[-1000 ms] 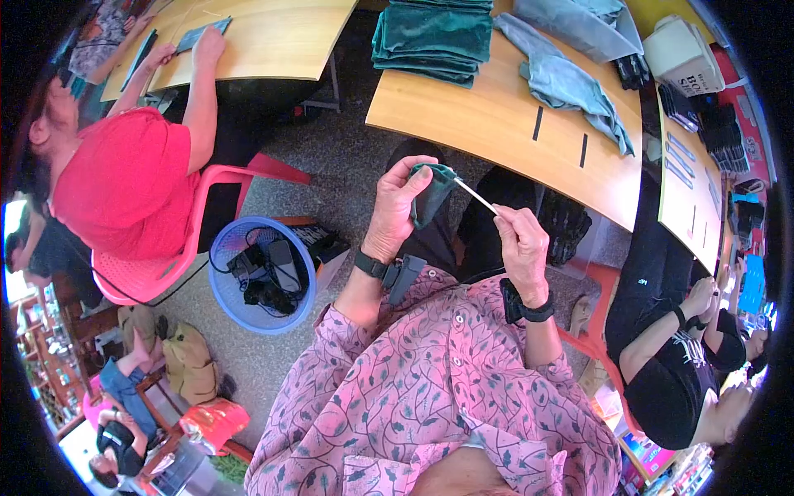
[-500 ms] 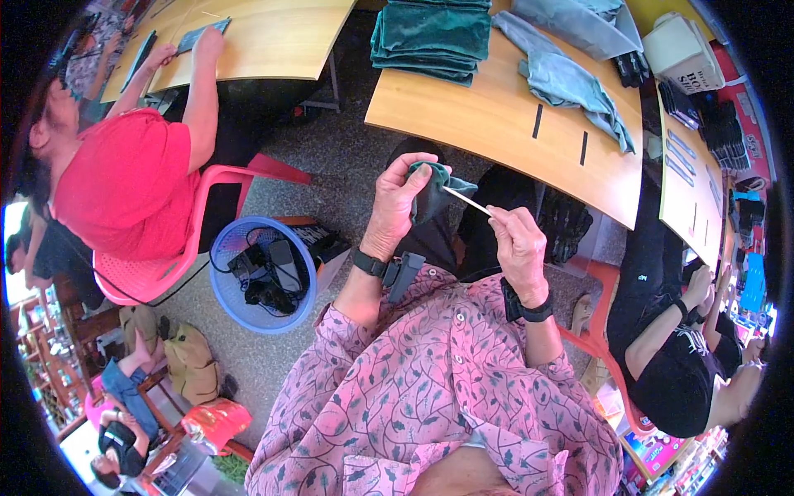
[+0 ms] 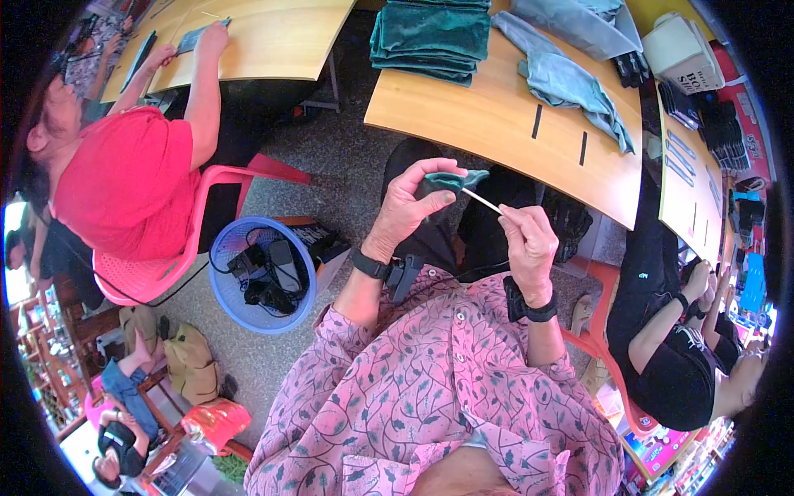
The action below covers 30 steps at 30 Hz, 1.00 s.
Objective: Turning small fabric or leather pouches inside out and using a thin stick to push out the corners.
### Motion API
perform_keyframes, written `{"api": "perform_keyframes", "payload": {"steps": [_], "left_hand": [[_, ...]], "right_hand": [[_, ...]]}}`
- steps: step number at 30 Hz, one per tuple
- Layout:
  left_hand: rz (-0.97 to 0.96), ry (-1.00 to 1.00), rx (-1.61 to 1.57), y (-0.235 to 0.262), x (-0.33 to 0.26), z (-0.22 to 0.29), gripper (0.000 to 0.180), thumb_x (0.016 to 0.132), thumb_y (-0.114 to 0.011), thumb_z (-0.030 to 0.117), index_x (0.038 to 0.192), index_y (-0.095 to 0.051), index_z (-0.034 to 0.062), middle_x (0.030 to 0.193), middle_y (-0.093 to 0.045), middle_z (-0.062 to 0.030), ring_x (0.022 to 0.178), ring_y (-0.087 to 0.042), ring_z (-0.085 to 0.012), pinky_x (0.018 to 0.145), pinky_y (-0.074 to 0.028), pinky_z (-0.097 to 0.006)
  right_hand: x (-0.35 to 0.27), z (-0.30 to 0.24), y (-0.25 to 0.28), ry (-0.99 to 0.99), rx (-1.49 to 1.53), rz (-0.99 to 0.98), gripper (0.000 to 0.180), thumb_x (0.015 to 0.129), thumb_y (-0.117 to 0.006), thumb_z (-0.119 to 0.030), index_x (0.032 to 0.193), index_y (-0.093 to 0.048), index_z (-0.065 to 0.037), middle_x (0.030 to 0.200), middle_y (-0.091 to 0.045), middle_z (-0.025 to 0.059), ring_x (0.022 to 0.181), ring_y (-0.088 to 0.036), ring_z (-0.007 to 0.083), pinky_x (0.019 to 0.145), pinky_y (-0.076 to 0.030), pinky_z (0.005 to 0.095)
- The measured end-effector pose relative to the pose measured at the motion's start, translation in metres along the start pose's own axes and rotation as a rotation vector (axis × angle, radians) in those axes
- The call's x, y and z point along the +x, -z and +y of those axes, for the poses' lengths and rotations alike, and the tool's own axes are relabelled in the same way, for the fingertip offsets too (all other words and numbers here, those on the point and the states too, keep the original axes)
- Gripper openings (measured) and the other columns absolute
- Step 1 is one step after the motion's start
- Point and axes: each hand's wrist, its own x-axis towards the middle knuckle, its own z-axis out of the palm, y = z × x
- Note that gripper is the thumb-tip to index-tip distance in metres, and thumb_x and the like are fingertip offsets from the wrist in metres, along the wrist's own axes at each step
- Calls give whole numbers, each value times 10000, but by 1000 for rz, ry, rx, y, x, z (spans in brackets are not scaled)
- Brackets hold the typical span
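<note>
My left hand (image 3: 413, 205) is closed around a small dark green cloth piece (image 3: 445, 183), with the thumb on its near side and fingers behind it. A thin pale stick (image 3: 481, 200) is pinched in my right hand (image 3: 528, 240). The stick's far end meets the right side of the cloth; whether it goes inside cannot be seen. Both hands are raised in front of my body, short of the table (image 3: 471, 116). On that table lie a stack of folded green cloths (image 3: 430, 41) and a loose grey-green cloth (image 3: 571, 78).
A blue basket (image 3: 217, 269) holding black devices and cables stands on the floor at left. Beside it, a person in red sits on a pink chair (image 3: 149, 277), hands at another table (image 3: 281, 37). Someone in black sits at right. A grey bin (image 3: 591, 37) stands at the back.
Both hands have shifted slightly right. My left hand has turned, so the cloth now lies more level, its opening side toward the right. The stick still meets the cloth.
</note>
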Motion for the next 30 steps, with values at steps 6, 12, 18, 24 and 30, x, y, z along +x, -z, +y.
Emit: {"api": "perform_keyframes", "payload": {"steps": [6,12,18,24,30], "left_hand": [[42,59,14,5,1,-5,345,831,-691,-29,1160,-608,29,1157,-618,-51,1033,-589,-95,883,-497,-240],[54,64,33,8,0,-8,179,859,-675,15,1037,-663,20,1018,-652,-11,911,-601,-63,797,-490,-206],[117,86,-88,10,-2,-11,151,910,-634,68,1052,-657,22,957,-665,11,868,-600,-50,777,-484,-199],[60,131,-179,12,-3,-10,158,901,-647,69,1051,-656,19,943,-673,8,854,-607,-55,770,-492,-209],[7,135,-41,2,-3,-12,195,875,-671,48,1070,-658,35,965,-674,-6,871,-614,-70,809,-497,-225]], "right_hand": [[0,-2,0,-34,45,7,218,792,-702,59,983,-701,-45,744,-580,87,630,-572,194,557,-455,277],[2,2,2,-28,-40,-36,172,823,-688,24,978,-698,-48,743,-578,93,614,-565,199,546,-449,284],[4,4,7,-125,4,-38,126,836,-680,7,955,-696,-33,745,-586,73,588,-538,158,519,-421,261],[7,0,-3,-607,530,-101,255,896,-634,-26,1151,-633,-22,795,-616,-24,605,-485,38,523,-402,211],[18,0,-23,-466,530,-240,199,915,-652,-91,1097,-645,-14,789,-576,-83,630,-443,0,576,-362,162]]}}
